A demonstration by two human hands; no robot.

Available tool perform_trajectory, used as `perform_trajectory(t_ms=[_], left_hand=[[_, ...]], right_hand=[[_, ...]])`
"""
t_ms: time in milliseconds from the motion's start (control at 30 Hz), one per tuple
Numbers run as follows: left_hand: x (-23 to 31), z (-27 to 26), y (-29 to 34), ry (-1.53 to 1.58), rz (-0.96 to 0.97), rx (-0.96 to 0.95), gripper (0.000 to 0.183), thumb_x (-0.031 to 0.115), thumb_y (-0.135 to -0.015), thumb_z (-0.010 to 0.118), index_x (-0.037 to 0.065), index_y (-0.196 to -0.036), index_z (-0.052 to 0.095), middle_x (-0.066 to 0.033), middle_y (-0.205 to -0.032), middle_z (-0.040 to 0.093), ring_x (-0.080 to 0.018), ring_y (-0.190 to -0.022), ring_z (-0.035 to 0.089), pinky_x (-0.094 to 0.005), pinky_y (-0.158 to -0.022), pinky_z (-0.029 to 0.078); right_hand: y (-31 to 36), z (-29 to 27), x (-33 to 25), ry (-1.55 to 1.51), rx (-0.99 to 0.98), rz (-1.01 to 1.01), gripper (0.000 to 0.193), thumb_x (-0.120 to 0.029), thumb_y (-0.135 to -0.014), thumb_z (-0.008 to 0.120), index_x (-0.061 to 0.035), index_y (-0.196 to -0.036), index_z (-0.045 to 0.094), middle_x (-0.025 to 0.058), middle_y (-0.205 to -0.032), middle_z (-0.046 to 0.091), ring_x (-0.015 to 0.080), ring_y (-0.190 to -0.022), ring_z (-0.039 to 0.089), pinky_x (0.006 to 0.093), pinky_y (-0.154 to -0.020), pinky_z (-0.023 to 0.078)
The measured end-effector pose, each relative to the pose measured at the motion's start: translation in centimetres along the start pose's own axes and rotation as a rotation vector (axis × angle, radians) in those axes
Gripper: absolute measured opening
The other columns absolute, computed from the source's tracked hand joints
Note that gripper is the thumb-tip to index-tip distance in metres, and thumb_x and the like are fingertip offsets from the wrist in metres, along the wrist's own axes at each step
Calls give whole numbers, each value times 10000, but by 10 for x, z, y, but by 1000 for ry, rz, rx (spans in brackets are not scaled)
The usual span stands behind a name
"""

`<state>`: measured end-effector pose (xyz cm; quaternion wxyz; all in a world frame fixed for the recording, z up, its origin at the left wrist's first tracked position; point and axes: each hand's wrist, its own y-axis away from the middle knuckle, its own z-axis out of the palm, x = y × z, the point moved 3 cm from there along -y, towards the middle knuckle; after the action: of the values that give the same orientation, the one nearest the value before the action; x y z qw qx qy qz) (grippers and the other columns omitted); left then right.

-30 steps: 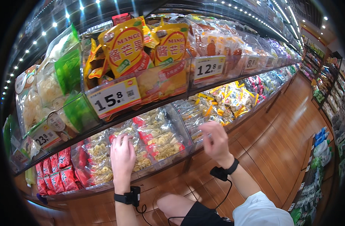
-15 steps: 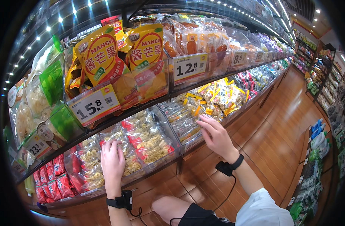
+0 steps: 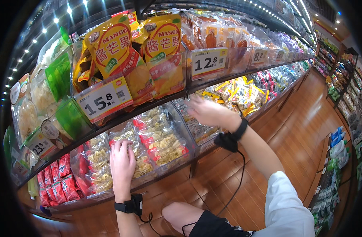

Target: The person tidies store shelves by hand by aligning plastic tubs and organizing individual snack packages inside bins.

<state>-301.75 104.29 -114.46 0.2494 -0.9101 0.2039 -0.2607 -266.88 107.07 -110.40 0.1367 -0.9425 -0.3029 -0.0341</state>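
My left hand lies flat, fingers spread, on clear snack bags with red labels in a lower shelf bin. My right hand reaches into the neighbouring bin of clear packets, just under the upper shelf edge; it is blurred and I cannot tell whether it holds anything. Both wrists wear black bands with cables. Above hang yellow dried mango bags.
White price tags front the upper shelf. Green-lidded tubs stand at left, red packets low left, yellow wrapped snacks to the right. A wooden floor runs along the aisle, with another rack at right.
My right hand has moved up and left from the front of the lower bins into the bin under the upper shelf. My left hand stays on the red-labelled bags.
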Motion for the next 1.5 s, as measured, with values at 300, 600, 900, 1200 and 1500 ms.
perform_trajectory(t_ms=[300,600,900,1200,1500], left_hand=[[-14,-3,4,-4,-9,-9,135,22,-981,579,0,-1075,673,-175,-1109,652,-384,-1067,625,-475,-944,500],[-5,-4,0,16,-15,15,115,23,-976,589,2,-1056,668,-177,-1075,661,-387,-1058,626,-472,-927,507],[-6,0,-3,29,5,20,105,7,-965,600,4,-1045,668,-174,-1080,663,-385,-1059,625,-470,-924,508],[-5,-3,1,40,-37,0,100,2,-966,596,5,-1036,669,-167,-1074,654,-376,-1056,624,-463,-921,512],[-3,-1,1,39,-28,13,103,-5,-956,595,7,-1028,668,-168,-1056,645,-374,-1037,622,-466,-906,514]], right_hand=[[-95,35,32,-368,-493,422,714,-558,-1074,345,-85,-1603,430,182,-1683,371,347,-1562,341,444,-1274,287],[-128,26,62,-149,-106,464,722,-603,-978,544,-20,-1391,642,232,-1435,630,377,-1318,610,449,-1100,484],[-128,27,73,-152,-96,486,736,-621,-960,566,-37,-1404,631,226,-1432,635,370,-1302,618,447,-1092,488],[-129,29,72,-153,-108,492,752,-638,-943,588,-54,-1417,621,220,-1429,640,363,-1285,626,444,-1084,492],[-121,21,74,-167,-118,504,771,-655,-926,611,-71,-1429,610,215,-1425,644,357,-1268,634,442,-1076,496]])
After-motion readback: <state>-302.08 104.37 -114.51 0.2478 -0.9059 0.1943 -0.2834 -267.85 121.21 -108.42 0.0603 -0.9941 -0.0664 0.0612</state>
